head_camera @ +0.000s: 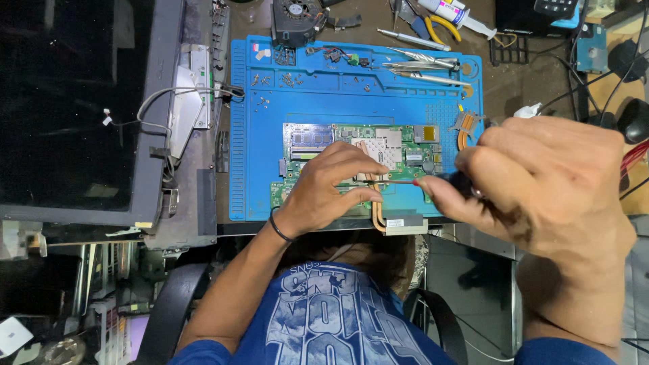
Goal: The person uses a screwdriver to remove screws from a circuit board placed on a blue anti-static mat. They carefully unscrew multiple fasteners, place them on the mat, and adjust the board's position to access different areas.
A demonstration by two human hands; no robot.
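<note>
Head view, looking straight down at a cluttered desk (pixel 527 74). A blue mat (pixel 257 169) fills the middle of the frame, with loose screws (pixel 289 80) scattered along its upper part. Tweezers (pixel 422 59) and other thin metal tools lie at its upper right edge. A syringe tube (pixel 458 15) and yellow-handled pliers (pixel 443 26) sit above the mat at the top of the frame, with a black fan (pixel 295 20) at top centre. An opened laptop shell (pixel 81 115) with loose cables takes up the left side. A small copper part (pixel 465 125) lies at the mat's right edge.

At the mat's centre lies a green circuit board (pixel 338 138), with a copper pipe (pixel 376 215) curving down from it to the mat's lower edge.

The left arm comes up from the bottom centre, a black band on the wrist. The left hand (pixel 328 192) rests on the lower part of the board, fingers curled and pressing down, covering much of that area.

The right arm rises from the lower right corner, very near the camera, so the right hand (pixel 547 179) looks large and hides the desk behind it. It is closed around a dark-handled screwdriver (pixel 456 182), pinched between thumb and fingertips. The thin shaft points left, level across the board, and its tip meets the board just beside the left fingers.
</note>
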